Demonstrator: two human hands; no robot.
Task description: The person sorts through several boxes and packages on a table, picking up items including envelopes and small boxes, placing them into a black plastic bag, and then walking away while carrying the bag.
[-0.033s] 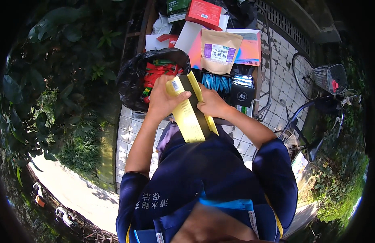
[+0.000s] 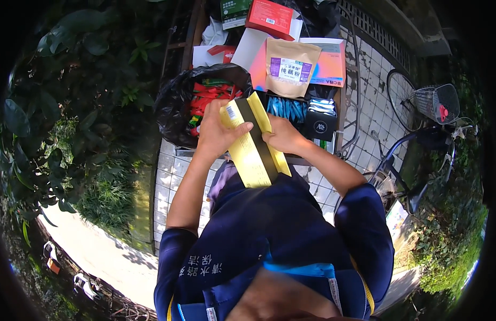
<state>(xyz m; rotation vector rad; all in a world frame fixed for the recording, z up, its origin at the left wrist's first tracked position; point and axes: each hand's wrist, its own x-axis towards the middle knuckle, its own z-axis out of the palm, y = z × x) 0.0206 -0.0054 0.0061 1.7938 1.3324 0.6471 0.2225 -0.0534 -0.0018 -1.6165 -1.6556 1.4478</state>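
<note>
A long yellow carton point(image 2: 248, 152) with a dark strip along its length is held in front of my body, its lower end near my shirt. My left hand point(image 2: 217, 131) grips its left side, thumb across the yellow face and fingers around the far edge. At the opposite side my right hand point(image 2: 284, 134) is closed on the raised yellow side panel, its thumb pressed against it. Most fingers of that hand are hidden behind the carton. Just beyond my left hand is a black plastic bag point(image 2: 173, 101) holding red and green packets point(image 2: 205, 99).
A cart holds a brown pouch point(image 2: 291, 64), a red box point(image 2: 269, 20), a green box point(image 2: 235, 12), blue sachets point(image 2: 286, 108) and a black box point(image 2: 319, 127). A bicycle with a white basket point(image 2: 436, 101) stands on the right; dense foliage point(image 2: 87, 69) borders the left.
The carton's right panel and my right hand have shifted very slightly to the right. My left hand keeps its hold.
</note>
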